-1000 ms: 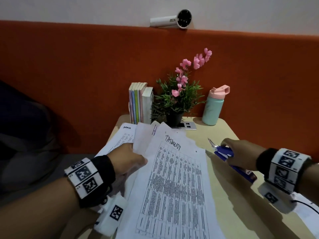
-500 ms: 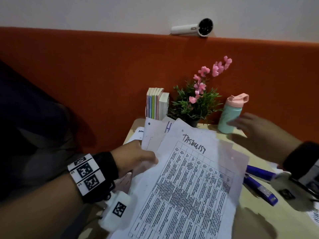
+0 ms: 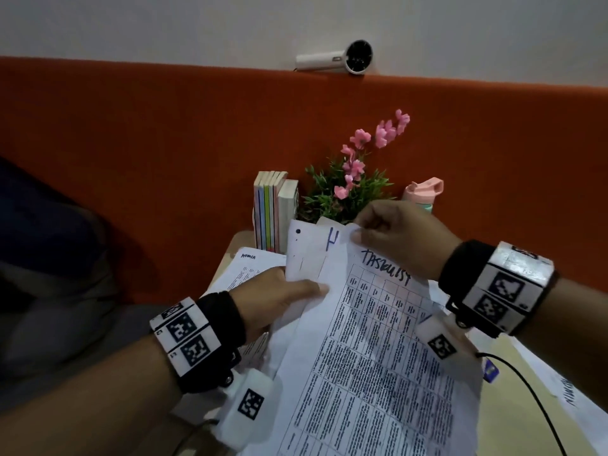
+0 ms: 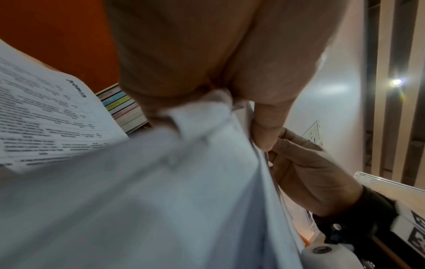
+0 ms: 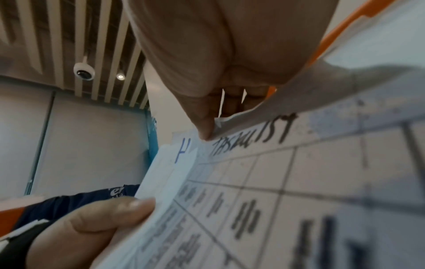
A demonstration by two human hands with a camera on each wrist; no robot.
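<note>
A stack of printed sheets [image 3: 371, 363] is held tilted above the small table, its top page a gridded list with a handwritten title. My left hand [image 3: 279, 301] grips the stack's left edge, thumb on top [image 5: 110, 211] and fingers hidden under the paper [image 4: 161, 182]. My right hand [image 3: 394, 238] pinches the top corner of the front sheet [image 5: 241, 118] between thumb and fingers and curls it up. A further printed page [image 3: 243, 271] lies flat on the table to the left, partly covered.
At the table's back stand a row of books [image 3: 273, 212], a pot of pink flowers [image 3: 352, 185] and a mint bottle with a pink lid [image 3: 424, 192]. A blue stapler [image 3: 490, 370] peeks out at the right. An orange padded backrest [image 3: 164, 143] rises behind.
My right hand left the blue stapler on the table, swung up and left, and now pinches the top corner of the front sheet. The left hand lifted and tilted the stack.
</note>
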